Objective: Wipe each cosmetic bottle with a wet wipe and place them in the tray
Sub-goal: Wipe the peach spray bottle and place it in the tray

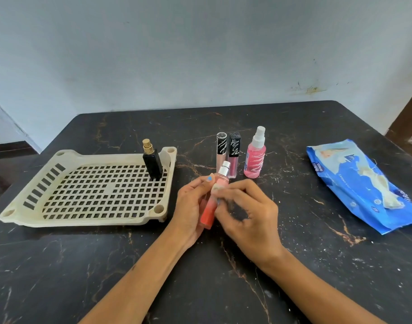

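Pink bottle (pixel 211 202) upright between left hand (pixel 191 206) and right hand (pixel 249 213)

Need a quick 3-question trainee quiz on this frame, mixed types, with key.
1. True or false: the black bottle stands upright in the tray.
2. How many cosmetic items stand on the table outside the tray, unheld?
3. Which hand grips the pink-orange bottle: A left hand, B right hand?

Key: 1 true. 2 three: two lip gloss tubes and a pink spray bottle. 3 A; the right hand pinches a wipe against it.
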